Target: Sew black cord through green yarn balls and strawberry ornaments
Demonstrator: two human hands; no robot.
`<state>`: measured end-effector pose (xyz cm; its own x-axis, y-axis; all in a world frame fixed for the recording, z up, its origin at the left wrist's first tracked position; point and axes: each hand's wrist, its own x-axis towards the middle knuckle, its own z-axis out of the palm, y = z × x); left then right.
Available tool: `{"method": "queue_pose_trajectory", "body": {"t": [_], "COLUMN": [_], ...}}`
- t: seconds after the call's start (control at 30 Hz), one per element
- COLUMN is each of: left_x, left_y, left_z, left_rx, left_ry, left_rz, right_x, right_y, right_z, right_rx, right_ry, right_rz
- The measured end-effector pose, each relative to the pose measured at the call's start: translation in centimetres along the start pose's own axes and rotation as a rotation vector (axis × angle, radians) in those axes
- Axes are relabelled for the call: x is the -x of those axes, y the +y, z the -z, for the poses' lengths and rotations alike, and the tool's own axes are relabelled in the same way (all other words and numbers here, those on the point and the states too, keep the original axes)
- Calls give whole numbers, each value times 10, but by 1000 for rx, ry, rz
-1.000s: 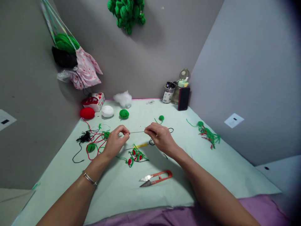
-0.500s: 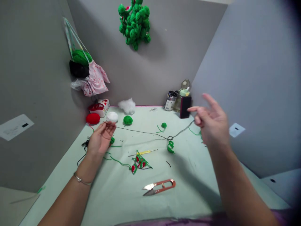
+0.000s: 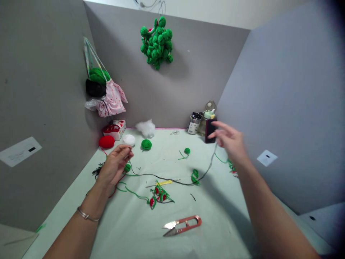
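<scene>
A length of black yarn [image 3: 161, 178] hangs in a slack curve between my two hands above the table. One end is pinched in the fingertips of my left hand [image 3: 115, 162]. My right hand [image 3: 229, 138] grips the other end, its index finger pointing out to the left. Under the right part of the yarn lies a curled green crochet piece [image 3: 194, 176]. Several small red and green crochet pieces [image 3: 159, 196] with loose tails lie in the middle, beside a yellow-handled crochet hook [image 3: 164, 183]. Nearer to me are copper-coloured thread snips [image 3: 184, 225].
Red [image 3: 106, 141], white [image 3: 129, 140] and green yarn balls [image 3: 146, 144] stand at the back left, near white stuffing [image 3: 146, 128]. A dark phone [image 3: 209, 131], a can [image 3: 193, 124] and a bottle are at the back right. Green crochet pieces [image 3: 157, 45] hang above; grey partitions enclose the table.
The yarn, earlier stretched tighter with a loop near the curled green piece, now sags without that loop. My right hand has moved left. The view has tilted up slightly.
</scene>
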<state>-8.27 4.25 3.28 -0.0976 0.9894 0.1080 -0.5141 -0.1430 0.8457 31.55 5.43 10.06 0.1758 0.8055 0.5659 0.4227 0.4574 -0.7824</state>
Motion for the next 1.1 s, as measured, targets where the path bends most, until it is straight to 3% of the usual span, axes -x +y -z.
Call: {"method": "queue_pose_trajectory", "body": {"t": [0.1, 0.17, 0.33, 0.47, 0.6, 0.73, 0.8, 0.93, 1.1], "left_x": [14, 20, 24, 30, 40, 50, 53, 59, 63], "left_y": [-6, -11, -30, -47, -52, -51, -51, -52, -50], "left_z": [-14, -19, -27, -32, -40, -47, -50, -54, -59], "left_rx": [-260, -380, -562, -584, -576, -546, -538, -497, -478], "left_ry": [-238, -348, -313, -381, -388, -467, -531, -539, -511], "left_rz": [31, 30, 8, 22, 18, 39, 52, 19, 51], "right_x": [-1, 2, 14, 18, 33, 62, 74, 90, 98], "right_y": [28, 44, 67, 61, 28, -8, -17, -19, -16], "right_z": [-41, -61, -83, -91, -95, -100, -103, -111, -119], "right_rx": [513, 629, 707, 718, 551, -147, -344, -438, -417], "right_ry": [-271, -364, -565, -600, -660, -841, -876, -904, -863], "right_rz": [32, 32, -39, -126, -158, -354, -469, -581, -610]}}
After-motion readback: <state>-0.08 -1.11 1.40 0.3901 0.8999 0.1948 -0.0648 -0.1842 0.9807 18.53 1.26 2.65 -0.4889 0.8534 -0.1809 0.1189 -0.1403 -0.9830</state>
